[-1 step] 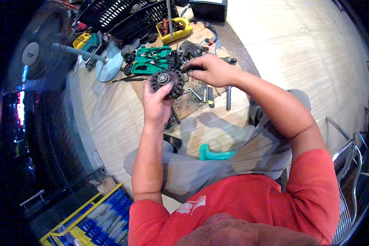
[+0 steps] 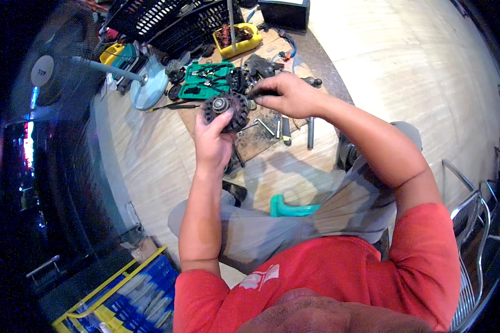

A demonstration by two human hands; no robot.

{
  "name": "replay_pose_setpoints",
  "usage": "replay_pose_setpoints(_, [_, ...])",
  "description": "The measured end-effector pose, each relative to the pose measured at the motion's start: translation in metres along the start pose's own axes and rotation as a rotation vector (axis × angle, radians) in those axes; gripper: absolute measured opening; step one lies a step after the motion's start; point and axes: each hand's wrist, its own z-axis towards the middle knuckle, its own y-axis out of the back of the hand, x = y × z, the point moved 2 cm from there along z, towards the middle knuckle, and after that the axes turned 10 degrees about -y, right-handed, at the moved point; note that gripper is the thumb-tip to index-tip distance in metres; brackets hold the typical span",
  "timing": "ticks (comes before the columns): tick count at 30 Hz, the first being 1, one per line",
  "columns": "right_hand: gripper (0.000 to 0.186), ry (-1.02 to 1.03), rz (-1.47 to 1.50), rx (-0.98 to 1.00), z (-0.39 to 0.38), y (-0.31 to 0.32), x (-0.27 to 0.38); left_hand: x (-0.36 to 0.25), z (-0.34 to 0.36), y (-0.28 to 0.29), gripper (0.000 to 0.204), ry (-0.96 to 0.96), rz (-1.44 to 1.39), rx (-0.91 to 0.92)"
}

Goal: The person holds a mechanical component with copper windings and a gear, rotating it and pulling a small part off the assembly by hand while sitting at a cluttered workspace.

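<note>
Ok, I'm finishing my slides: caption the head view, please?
Left hand holding a round black part, right hand beside it, an open green toolbox beyond.

Floor (image 2: 383, 66) open R, crate (image 2: 203, 25) blks fwd

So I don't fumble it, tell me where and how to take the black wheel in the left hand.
Take the wheel by its notched rim, probably best from the right. The left hand holds its left side, thumb across the face, while the right edge is bare. The notches should give some purchase.
</note>
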Motion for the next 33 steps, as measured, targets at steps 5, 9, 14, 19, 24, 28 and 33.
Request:
replay_pose_setpoints(5, [0.024,0.110,-0.010,0.137,-0.009,-0.005,0.011,0.003,0.009,0.016,0.026,-0.077,-0.022,-0.122])
replay_pose_setpoints(9, [0.023,0.054,-0.280,0.192,-0.015,-0.011,0.014,0.001,0.016,0.033,0.026,-0.120,-0.140,-0.164])
replay_pose_setpoints(14, [0.024,-0.127,-0.454,0.103,-0.012,-0.006,-0.004,-0.014,0.017,0.045,0.030,-0.081,-0.378,-0.145])
replay_pose_setpoints(19, [0.024,-0.122,-0.359,-0.083,-0.007,0.021,-0.035,-0.032,0.012,0.042,0.033,-0.067,-0.494,-0.049])
replay_pose_setpoints(24, [0.019,-0.203,-0.685,-0.200,-0.006,0.064,-0.046,-0.032,0.010,0.044,0.034,-0.078,-0.404,-0.109])
replay_pose_setpoints(28, [0.022,-0.252,-0.798,-0.346,-0.007,0.090,-0.079,-0.023,0.008,0.034,0.032,-0.031,-0.348,-0.100])
replay_pose_setpoints(33, [0.074,-0.125,-0.616,-0.063,-0.008,0.041,-0.087,0.007,0.001,0.014,0.033,-0.007,-0.159,-0.036])
